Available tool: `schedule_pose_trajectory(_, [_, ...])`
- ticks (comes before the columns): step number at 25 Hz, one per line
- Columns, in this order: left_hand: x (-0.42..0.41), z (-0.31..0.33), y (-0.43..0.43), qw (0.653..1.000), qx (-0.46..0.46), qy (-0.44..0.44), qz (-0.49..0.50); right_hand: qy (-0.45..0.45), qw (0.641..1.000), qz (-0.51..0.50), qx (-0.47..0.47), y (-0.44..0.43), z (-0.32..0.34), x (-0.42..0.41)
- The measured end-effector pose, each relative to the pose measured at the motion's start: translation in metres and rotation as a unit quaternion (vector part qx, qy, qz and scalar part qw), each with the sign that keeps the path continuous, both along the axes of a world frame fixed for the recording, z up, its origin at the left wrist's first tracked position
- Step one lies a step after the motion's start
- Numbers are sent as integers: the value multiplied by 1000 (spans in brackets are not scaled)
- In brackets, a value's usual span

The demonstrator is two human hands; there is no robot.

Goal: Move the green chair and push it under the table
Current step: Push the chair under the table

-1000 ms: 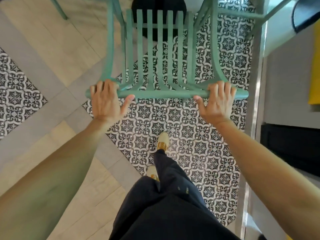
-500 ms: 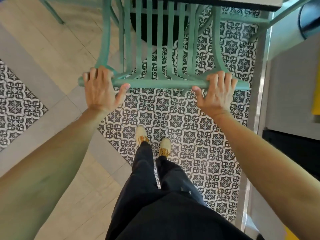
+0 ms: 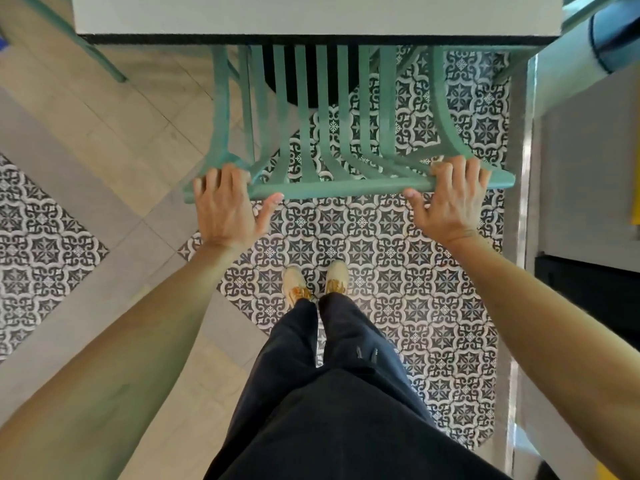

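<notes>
The green chair (image 3: 343, 186) has a slatted back and stands in front of me, seen from above. Its seat is hidden beneath the white table (image 3: 311, 15) with a dark edge at the top of the view. My left hand (image 3: 228, 209) grips the left end of the chair's top rail. My right hand (image 3: 450, 199) grips the right end of the same rail. Only the backrest and rear legs show below the table edge.
A dark round table base (image 3: 304, 81) shows through the slats. A metal strip and grey wall (image 3: 519, 202) run along the right. Another green leg (image 3: 86, 50) stands upper left. My feet (image 3: 315, 282) are on patterned tiles behind the chair.
The chair has slid forward, so the table top now covers its seat. Both hands kept their grip on the top rail, and my feet stepped up side by side.
</notes>
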State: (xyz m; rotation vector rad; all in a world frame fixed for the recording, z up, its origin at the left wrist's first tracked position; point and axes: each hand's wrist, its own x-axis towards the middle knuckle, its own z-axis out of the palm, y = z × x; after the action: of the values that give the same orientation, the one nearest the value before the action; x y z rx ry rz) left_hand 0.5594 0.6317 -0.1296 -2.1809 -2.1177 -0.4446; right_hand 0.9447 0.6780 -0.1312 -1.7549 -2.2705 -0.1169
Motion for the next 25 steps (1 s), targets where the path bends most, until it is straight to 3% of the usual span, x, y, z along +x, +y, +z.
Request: schedule_pose_trajectory(25, [-3, -3, -3, 1000, 10, -14, -2, -2, 1000, -2, -8, -1, 2, -4])
